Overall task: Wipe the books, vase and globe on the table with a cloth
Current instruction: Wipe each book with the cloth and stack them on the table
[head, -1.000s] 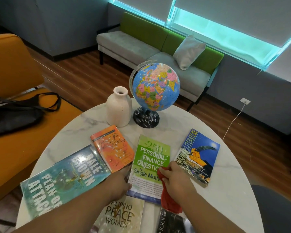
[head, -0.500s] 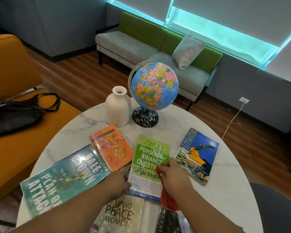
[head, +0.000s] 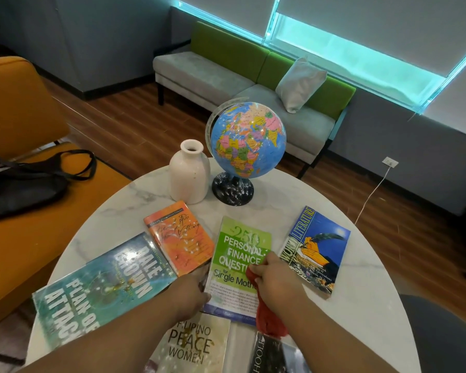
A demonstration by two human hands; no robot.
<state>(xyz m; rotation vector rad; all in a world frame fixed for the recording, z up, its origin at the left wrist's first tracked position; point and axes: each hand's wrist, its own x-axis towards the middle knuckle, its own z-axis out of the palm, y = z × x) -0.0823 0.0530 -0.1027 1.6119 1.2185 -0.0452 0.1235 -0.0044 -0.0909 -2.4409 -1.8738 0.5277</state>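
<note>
Several books lie on the round marble table (head: 361,313). My right hand (head: 276,278) grips a red cloth (head: 268,319) and presses it on the green finance book (head: 240,254). My left hand (head: 189,294) rests on that book's left edge, holding it down. Around it lie an orange book (head: 178,235), a teal book (head: 100,289), a blue literature book (head: 315,246), a pale "Peace Women" book (head: 191,345) and a dark book (head: 272,356) at the near edge. A white vase (head: 189,176) and a globe (head: 246,141) stand at the far side.
An orange sofa (head: 14,111) with a black bag (head: 19,184) on it stands to the left. Across the wooden floor is a grey and green bench (head: 226,79) with a cushion (head: 299,82). A dark chair (head: 441,337) sits at the lower right.
My right hand with the red cloth has crept a little up the green book. My left hand has stayed on the book's left edge.
</note>
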